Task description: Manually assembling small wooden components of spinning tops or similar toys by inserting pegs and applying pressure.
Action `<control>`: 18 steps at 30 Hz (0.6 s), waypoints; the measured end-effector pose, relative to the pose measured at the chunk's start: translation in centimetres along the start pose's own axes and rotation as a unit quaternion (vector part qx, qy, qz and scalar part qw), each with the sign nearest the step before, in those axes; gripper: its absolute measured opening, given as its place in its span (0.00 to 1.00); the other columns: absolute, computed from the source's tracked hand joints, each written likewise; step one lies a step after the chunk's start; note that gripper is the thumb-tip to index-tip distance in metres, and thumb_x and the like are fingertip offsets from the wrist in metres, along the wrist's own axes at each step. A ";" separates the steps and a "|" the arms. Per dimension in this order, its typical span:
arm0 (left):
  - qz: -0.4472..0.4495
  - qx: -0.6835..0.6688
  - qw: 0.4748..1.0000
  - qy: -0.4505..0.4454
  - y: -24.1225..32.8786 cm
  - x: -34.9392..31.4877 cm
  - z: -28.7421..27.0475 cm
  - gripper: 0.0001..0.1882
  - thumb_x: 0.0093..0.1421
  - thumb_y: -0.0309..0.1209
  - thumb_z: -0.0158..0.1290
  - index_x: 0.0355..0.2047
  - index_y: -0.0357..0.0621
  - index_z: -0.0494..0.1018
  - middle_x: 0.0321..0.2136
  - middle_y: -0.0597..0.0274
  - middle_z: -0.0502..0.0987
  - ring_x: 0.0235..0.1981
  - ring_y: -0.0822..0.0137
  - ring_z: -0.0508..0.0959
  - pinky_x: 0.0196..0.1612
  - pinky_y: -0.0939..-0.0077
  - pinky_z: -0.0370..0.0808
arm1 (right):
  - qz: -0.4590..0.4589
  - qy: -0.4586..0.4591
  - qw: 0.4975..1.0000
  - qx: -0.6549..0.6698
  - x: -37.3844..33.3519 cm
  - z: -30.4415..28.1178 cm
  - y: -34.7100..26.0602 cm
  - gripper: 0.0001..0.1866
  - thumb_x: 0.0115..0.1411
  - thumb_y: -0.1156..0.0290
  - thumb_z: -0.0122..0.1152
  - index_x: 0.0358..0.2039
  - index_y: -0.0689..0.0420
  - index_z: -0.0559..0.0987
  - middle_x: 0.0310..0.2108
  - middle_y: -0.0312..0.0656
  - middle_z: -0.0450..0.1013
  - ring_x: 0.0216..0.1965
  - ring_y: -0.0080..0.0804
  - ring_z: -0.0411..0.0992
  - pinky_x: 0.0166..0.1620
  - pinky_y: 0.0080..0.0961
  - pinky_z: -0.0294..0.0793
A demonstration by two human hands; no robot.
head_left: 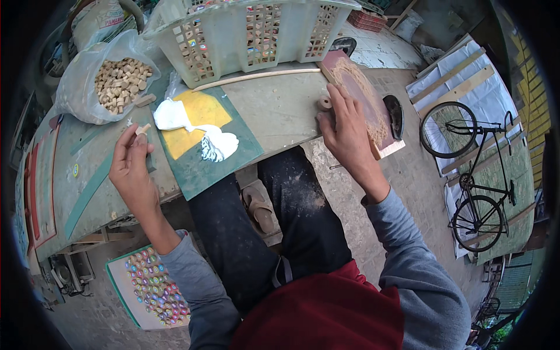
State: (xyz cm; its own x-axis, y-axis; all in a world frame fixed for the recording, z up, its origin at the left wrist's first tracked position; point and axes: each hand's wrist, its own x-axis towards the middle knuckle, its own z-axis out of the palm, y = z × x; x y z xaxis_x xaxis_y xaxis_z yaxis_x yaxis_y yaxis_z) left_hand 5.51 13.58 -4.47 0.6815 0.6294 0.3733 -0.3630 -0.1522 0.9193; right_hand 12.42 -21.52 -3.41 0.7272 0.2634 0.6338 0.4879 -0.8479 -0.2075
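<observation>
My left hand [133,169] is raised over the left part of the table, pinching a small pale wooden peg [143,129] between thumb and fingertips. At the right, my right hand [345,129] grips a short round wooden piece [324,104] with a dark hole in its end, between thumb and fingers. Between the hands lies a green board [245,143] with a yellow patch [204,111]. Two puddles of thick white paste [172,114] sit on it, the nearer one streaked. A plastic bag [81,96] full of small wooden plugs [122,81] stands beyond my left hand.
A pale plastic crate [230,49] of small pieces stands at the back, a thin wooden strip [256,77] before it. Sawdust covers a reddish board [364,93] at right. Many colourful round pieces lie on a low board [119,286] at lower left. A bicycle [472,175] is far right.
</observation>
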 end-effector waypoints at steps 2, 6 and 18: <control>0.000 -0.004 1.000 0.000 0.1 0.0 -0.1 0.15 0.63 0.24 0.54 0.49 0.31 0.74 0.40 0.60 0.78 0.31 0.78 0.74 0.37 0.87 0.71 | 0.006 -0.051 0.999 -0.015 0.9 -0.5 -0.2 0.23 0.58 0.76 0.56 0.55 0.59 0.70 0.52 0.53 0.70 0.54 0.51 0.64 0.56 0.37 0.65; -0.004 -0.015 1.000 0.002 -0.1 -0.1 -0.2 0.15 0.63 0.24 0.54 0.49 0.31 0.74 0.40 0.60 0.78 0.30 0.78 0.74 0.37 0.87 0.70 | 0.008 -0.123 0.992 0.029 2.1 -1.0 0.6 0.20 0.60 0.75 0.54 0.54 0.57 0.74 0.52 0.46 0.71 0.51 0.43 0.67 0.53 0.32 0.67; -0.001 -0.028 1.000 -0.008 -0.5 0.2 -0.6 0.15 0.64 0.24 0.52 0.50 0.32 0.74 0.40 0.62 0.76 0.31 0.79 0.72 0.39 0.86 0.70 | 0.242 -0.104 0.677 0.687 3.0 -7.6 4.3 0.13 0.66 0.73 0.53 0.50 0.62 0.73 0.43 0.45 0.75 0.43 0.31 0.76 0.50 0.24 0.77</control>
State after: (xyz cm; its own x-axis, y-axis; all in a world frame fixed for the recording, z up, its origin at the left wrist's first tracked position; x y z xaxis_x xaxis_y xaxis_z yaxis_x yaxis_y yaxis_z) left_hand 5.43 14.22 -4.98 0.6929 0.6168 0.3735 -0.3961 -0.1072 0.9119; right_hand 13.04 -27.88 3.29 0.9448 0.2886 0.1552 0.0529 0.3331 -0.9414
